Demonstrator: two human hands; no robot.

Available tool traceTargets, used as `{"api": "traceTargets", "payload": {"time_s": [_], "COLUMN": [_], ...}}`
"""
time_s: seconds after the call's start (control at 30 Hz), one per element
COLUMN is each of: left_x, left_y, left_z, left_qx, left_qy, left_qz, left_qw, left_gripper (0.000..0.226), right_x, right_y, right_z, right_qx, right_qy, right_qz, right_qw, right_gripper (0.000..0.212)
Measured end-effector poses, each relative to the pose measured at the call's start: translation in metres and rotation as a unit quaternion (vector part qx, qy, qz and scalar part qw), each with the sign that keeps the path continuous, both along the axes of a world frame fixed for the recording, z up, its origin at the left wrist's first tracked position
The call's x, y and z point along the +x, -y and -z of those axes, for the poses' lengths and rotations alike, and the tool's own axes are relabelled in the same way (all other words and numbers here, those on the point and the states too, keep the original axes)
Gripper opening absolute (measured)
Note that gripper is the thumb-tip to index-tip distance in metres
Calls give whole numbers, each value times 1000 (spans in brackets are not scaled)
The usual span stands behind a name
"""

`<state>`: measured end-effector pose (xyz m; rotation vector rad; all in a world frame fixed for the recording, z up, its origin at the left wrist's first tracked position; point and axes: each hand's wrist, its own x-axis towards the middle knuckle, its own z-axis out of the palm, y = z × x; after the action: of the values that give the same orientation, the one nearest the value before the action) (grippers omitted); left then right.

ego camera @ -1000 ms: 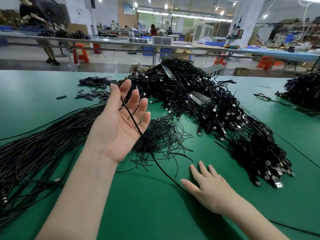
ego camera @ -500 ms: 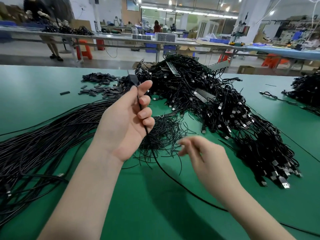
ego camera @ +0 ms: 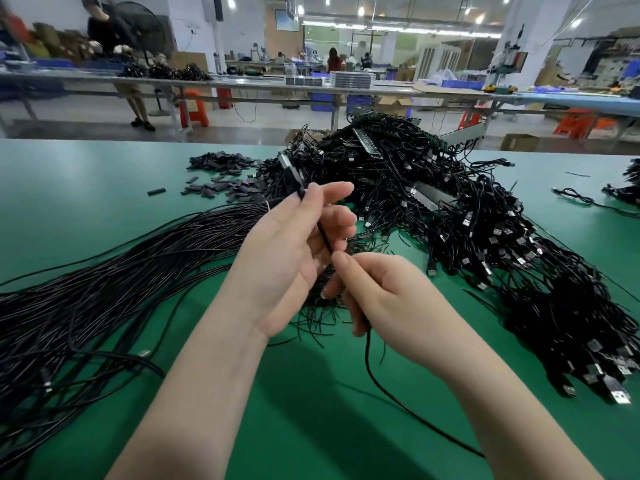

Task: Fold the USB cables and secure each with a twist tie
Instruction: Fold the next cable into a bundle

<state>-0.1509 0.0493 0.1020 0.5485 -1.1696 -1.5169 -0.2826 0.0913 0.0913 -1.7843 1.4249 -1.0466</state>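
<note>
My left hand (ego camera: 287, 258) is raised above the green table (ego camera: 86, 188) and pinches a black USB cable (ego camera: 372, 368) just below its plug (ego camera: 289, 168), which sticks up past my fingertips. The cable runs down across my left palm into my right hand (ego camera: 377, 299), which grips it right under the left hand. From there it drops to the table and trails off to the lower right. A loose heap of black twist ties (ego camera: 322, 306) lies on the table under both hands.
A thick bundle of straight black cables (ego camera: 104, 289) stretches away to the left. A big tangled pile of folded cables with silver plugs (ego camera: 485, 244) fills the right side. Small black sleeve pieces (ego camera: 221, 174) lie scattered at the back. Another cable heap (ego camera: 627, 188) sits far right.
My right hand rose from the table and took hold of the cable just below my left hand. My left hand's fingers curled from an open palm into a pinch near the plug.
</note>
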Motion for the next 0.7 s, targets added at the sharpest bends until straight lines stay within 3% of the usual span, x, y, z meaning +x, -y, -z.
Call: {"api": "traceTargets", "payload": {"time_s": [0.13,0.27,0.43,0.7], "left_x": [2,9,12,18], "left_y": [1,0,-4,1], "left_z": [0,-4,-7,-8], "left_qx": [0,34,37,34], "left_qy": [37,52,103,11], "left_qz": [54,139,175,170], "left_qw": [998,988,978,985], "left_gripper": [41,42,45,40], "right_x": [0,2,2,-11], "right_y": [-7,-6,-6,0], "right_z": [-1,1,2,6], "right_qx": [-26,8,-6,131], "right_qy": [30,38,54,41], "right_qz": [-33,-90,-120,-217], "right_qw": [999,995,991,966], "right_gripper": [37,37,38,31]}}
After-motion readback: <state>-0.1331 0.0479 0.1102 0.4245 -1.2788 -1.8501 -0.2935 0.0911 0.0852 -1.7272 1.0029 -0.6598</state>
